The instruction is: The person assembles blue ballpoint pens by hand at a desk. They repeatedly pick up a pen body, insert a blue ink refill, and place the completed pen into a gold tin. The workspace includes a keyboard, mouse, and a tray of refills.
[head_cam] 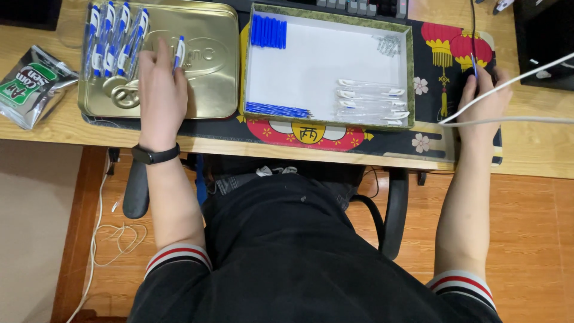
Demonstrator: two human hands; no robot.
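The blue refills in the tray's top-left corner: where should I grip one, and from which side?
Grip mid-shaft from above. The blue refills lie flat, packed side by side against the tray wall, so their ends are hard to reach; start with the right-hand one, beside bare tray floor.

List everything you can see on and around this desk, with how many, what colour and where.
Gold metal tin lid: one, desk left.
Assembled blue-and-white pens: about ten, on the lid's left.
Green-rimmed white cardboard tray: one, centre.
Blue pen refills: two bunches, tray's left side.
Clear pen barrels: several, tray's right.
Small metal springs: a heap, tray's top right.
Foil snack packet: one, far left.
White cable: one, right.
Left hand: holds a blue-and-white pen.
Right hand: holds a thin blue refill.
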